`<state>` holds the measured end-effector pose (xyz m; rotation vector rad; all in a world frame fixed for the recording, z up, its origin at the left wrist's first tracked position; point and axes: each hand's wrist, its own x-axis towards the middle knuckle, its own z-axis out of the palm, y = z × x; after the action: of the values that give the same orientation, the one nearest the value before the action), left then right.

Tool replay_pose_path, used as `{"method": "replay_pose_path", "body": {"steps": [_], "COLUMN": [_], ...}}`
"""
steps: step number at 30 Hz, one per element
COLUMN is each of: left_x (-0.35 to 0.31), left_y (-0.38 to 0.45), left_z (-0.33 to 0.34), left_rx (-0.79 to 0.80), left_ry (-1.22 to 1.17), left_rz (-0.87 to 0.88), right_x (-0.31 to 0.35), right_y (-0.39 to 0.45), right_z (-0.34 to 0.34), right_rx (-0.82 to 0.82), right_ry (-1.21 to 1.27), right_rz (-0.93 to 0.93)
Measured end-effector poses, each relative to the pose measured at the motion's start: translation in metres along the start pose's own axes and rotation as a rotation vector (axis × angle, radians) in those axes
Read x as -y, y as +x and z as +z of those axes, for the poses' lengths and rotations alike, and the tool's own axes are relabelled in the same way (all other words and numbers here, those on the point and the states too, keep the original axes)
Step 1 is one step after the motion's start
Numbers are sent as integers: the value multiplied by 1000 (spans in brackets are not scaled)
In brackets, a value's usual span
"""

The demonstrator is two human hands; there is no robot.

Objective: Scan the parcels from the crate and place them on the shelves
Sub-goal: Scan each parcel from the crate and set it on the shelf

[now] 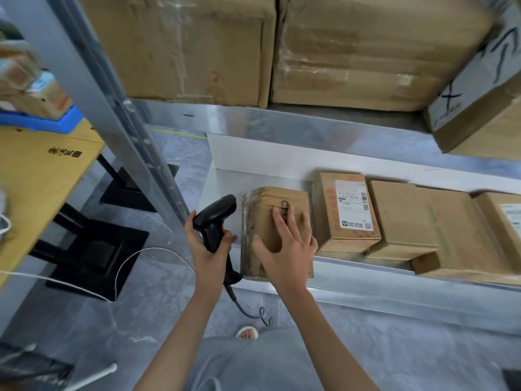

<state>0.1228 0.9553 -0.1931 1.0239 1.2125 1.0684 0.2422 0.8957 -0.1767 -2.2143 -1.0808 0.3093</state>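
Right hand (284,249): lying flat with fingers spread and straight, pressing on the top of the taped parcel (270,218); nothing is being gripped.
Left hand (207,249): wrapping its fingers around the handle of the black barcode scanner (215,218), just beside the parcel at its 9 o'clock.
Taped parcel: sitting at the left end of the lower shelf (366,273), its near edge reaching the shelf's front lip.
Scanner cable (242,306): hanging from the handle base toward the floor at 6 o'clock.
Labelled box (348,210): standing just beside the parcel at its 3 o'clock, white shipping label facing up, blocking movement to the right.
Plain boxes (423,221): continuing the row farther toward 3 o'clock, partly overlapping one another.
Shelf upright (124,108): running diagonally at 10 o'clock of the scanner, close to the left hand.
Upper shelf (296,122): carrying large cartons (197,46) at 12 o'clock, overhanging the lower row.
Surface (36,170): standing at 9 o'clock beyond the upright, bearing a blue crate (42,119) with blurred parcels inside.
White cord (135,258): looping across the floor at 8 o'clock.
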Motion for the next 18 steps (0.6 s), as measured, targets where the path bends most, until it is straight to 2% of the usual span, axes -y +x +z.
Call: {"method": "replay_pose_path", "body": {"steps": [3, 7, 15, 18], "left_x": [-1, 1, -2, -2], "left_y": [-1, -2, -8, -14], "left_z": [0, 1, 11, 12], "left_rx": [20, 125, 167, 175], "left_ry": [-54, -144, -186, -170], "left_rz": [-75, -147, -122, -99], "right_x": [2, 5, 8, 5], "right_y": [-5, -9, -9, -8], "right_z": [-3, -11, -21, -23], "right_rx": [-24, -40, -12, 51], "right_ry": [36, 83, 45, 45], "right_rz": [14, 35, 54, 69]}}
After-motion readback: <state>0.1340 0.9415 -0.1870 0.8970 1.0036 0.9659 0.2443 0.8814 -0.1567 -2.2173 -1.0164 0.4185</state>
